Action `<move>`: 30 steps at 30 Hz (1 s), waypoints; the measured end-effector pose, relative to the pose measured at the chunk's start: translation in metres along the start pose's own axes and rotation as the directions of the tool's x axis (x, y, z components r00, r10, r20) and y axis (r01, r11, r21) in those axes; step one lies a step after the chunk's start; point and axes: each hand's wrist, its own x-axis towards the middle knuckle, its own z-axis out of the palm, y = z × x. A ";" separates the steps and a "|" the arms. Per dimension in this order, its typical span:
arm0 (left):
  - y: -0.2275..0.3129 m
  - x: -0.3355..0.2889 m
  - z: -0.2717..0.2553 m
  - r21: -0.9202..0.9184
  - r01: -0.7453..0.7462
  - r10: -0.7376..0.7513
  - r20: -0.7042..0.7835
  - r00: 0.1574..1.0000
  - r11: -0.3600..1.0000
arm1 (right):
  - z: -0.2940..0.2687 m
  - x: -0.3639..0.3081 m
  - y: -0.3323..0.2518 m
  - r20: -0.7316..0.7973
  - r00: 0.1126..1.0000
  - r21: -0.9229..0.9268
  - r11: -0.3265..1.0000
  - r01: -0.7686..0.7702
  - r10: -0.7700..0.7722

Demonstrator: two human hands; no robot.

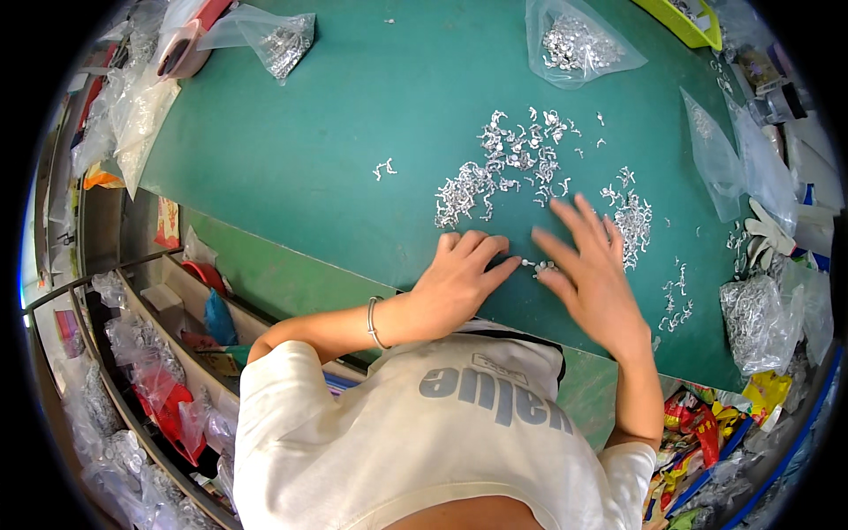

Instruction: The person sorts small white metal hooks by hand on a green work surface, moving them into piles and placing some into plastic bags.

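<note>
My left hand (458, 276) rests near the table's front edge with its fingers bent and the thumb against the index finger. At its thumb tip is a small silver metal piece (526, 262), apparently pinched. My right hand (590, 281) is blurred, its fingers spread apart over the table. Beneath its thumb and index finger lie a few small silver parts (544, 268). Beyond the hands spreads a loose pile of small curved silver pieces (464, 193), some with round ends. Another heap of silver pieces (632, 225) lies just right of my right hand.
The green tabletop (300, 177) carries a clear bag of silver parts (579, 46) at the back and another bag (287, 49) at back left. A yellow-green tray (685, 22) sits at back right. Plastic bags (761, 322) and a white glove (767, 231) crowd the right edge.
</note>
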 end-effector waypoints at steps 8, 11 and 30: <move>-0.039 0.047 -0.012 0.292 0.006 -0.018 0.039 0.999 0.956 | 0.014 0.046 0.023 -0.141 0.989 -0.176 0.984 0.021 -0.046; -0.030 0.030 -0.013 0.186 0.024 -0.037 0.068 0.997 0.982 | 0.005 0.024 0.026 -0.155 0.987 -0.200 0.977 -0.075 0.044; -0.031 0.046 -0.006 0.049 0.046 -0.040 -0.126 0.991 0.998 | 0.011 0.042 0.031 -0.296 0.955 -0.065 0.997 -0.036 0.015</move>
